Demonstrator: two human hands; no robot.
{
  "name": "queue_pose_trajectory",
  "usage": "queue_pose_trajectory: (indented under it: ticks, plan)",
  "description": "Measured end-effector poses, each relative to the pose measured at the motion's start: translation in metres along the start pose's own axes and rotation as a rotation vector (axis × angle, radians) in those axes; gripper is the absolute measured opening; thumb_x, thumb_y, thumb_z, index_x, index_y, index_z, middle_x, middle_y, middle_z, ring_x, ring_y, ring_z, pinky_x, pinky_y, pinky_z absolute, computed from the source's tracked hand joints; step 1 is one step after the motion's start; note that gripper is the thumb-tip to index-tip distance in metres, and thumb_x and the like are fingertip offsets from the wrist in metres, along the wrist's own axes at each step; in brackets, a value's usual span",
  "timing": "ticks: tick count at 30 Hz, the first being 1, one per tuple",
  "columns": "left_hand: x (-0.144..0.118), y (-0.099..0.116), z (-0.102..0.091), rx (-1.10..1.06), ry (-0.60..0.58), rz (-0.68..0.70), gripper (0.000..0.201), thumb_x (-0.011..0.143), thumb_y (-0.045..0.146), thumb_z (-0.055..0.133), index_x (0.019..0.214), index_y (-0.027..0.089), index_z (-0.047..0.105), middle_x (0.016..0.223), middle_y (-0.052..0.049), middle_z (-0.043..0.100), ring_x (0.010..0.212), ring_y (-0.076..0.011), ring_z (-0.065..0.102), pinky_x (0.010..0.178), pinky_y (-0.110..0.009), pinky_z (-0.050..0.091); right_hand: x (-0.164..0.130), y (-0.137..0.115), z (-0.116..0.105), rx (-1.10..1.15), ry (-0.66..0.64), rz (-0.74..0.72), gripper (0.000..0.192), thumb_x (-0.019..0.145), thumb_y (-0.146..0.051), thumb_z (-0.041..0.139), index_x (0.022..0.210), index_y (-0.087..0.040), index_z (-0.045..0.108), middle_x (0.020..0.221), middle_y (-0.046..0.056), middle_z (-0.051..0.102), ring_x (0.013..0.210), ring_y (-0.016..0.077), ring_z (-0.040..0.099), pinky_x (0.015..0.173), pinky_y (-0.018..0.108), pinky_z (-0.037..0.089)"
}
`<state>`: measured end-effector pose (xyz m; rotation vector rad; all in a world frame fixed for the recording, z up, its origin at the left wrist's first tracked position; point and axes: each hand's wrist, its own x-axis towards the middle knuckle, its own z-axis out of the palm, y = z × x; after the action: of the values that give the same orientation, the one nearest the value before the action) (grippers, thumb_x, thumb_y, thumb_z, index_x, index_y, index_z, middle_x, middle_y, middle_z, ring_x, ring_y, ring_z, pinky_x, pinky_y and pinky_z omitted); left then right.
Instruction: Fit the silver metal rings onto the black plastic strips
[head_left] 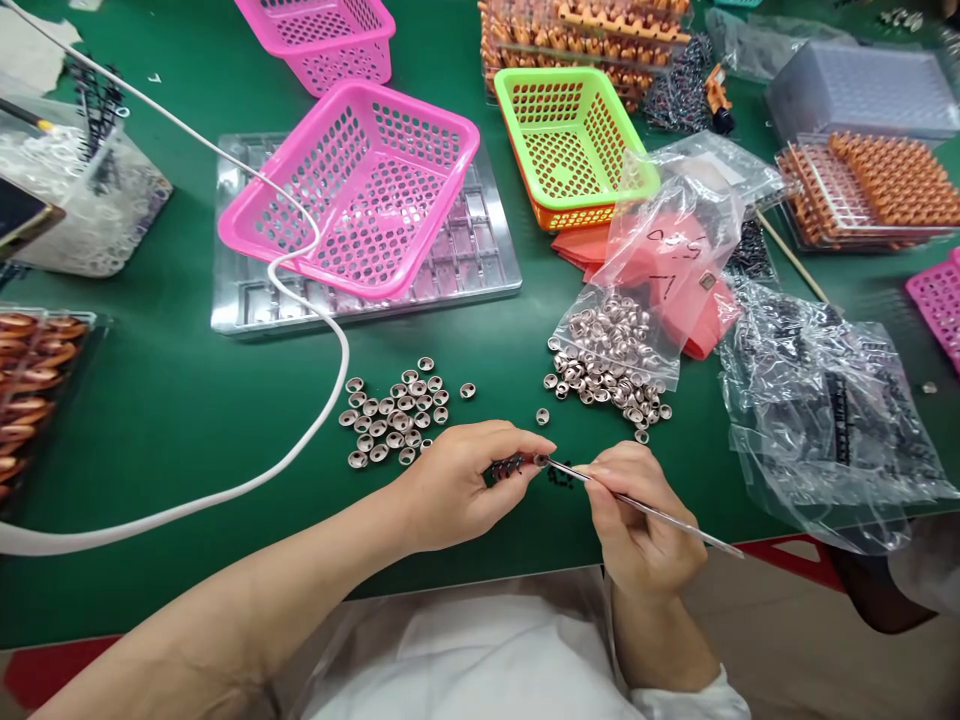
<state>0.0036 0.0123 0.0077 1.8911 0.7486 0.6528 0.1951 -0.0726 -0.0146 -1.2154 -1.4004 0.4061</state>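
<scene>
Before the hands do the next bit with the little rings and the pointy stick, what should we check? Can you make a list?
1. Left hand pinches the small black part: ok.
2. Right hand grips the thin metal rod like a pencil: ok.
3. Rod tip meets a ring at the left fingertips: ok.
4. Whether that ring is seated straight: cannot tell, too small.
5. Loose metal rings lie in a pile close to the left hand: ok.
6. More rings spill from the open plastic bag, some scattered on the green mat: not ok, they could roll off.
</scene>
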Motion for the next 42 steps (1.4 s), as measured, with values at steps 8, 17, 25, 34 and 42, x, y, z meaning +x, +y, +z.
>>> queue_pose_trajectory:
  ticks: [8,17,25,34,42]
  plan:
    - [-0.0003,-0.0008,0.0005,0.044,-0.001,0.009,0.023,0.090,0.008,0.058,0.108,0.011,0.073,0.080,-0.005,0.072,0.068,-0.0117,0.063,0.061,-0.021,0.048,-0.0002,-0.0015,-0.0018,-0.038,-0.041,-0.014,0.032,0.082,-0.001,0.066,0.106,-0.022,0.070,0.091,0.004,0.077,0.075,0.0204,0.068,0.069,0.043,0.056]
    - [0.0010,-0.0003,0.0018,0.045,0.025,0.023,0.024,0.089,0.006,0.058,0.107,0.008,0.073,0.079,-0.006,0.073,0.065,-0.0111,0.061,0.060,-0.021,0.048,-0.0005,-0.0004,-0.0032,-0.053,-0.064,-0.044,0.034,0.082,-0.001,0.067,0.109,-0.022,0.069,0.093,0.004,0.077,0.078,0.0204,0.069,0.070,0.043,0.056]
    - [0.0010,-0.0003,0.0011,0.049,0.017,0.032,0.024,0.090,0.007,0.058,0.108,0.011,0.072,0.080,-0.005,0.073,0.065,-0.0113,0.061,0.060,-0.022,0.049,-0.0006,-0.0010,-0.0017,-0.057,-0.052,-0.038,0.032,0.083,-0.003,0.068,0.108,-0.022,0.069,0.093,0.004,0.078,0.076,0.0202,0.069,0.069,0.043,0.057]
    - [-0.0006,-0.0019,0.0016,0.056,0.012,0.030,0.022,0.091,0.010,0.058,0.108,0.013,0.072,0.080,-0.005,0.073,0.066,-0.0118,0.061,0.061,-0.023,0.050,-0.0008,-0.0009,-0.0030,-0.073,-0.079,-0.034,0.034,0.082,-0.001,0.068,0.108,-0.023,0.068,0.093,0.004,0.077,0.077,0.0206,0.069,0.071,0.044,0.057]
    - [0.0002,-0.0017,0.0024,0.021,0.014,-0.030,0.020,0.091,0.010,0.058,0.104,0.013,0.072,0.080,-0.004,0.073,0.064,-0.0109,0.063,0.059,-0.021,0.050,-0.0001,-0.0006,-0.0030,-0.068,-0.103,-0.048,0.036,0.081,0.000,0.068,0.110,-0.022,0.068,0.094,0.004,0.077,0.079,0.0202,0.069,0.074,0.044,0.057]
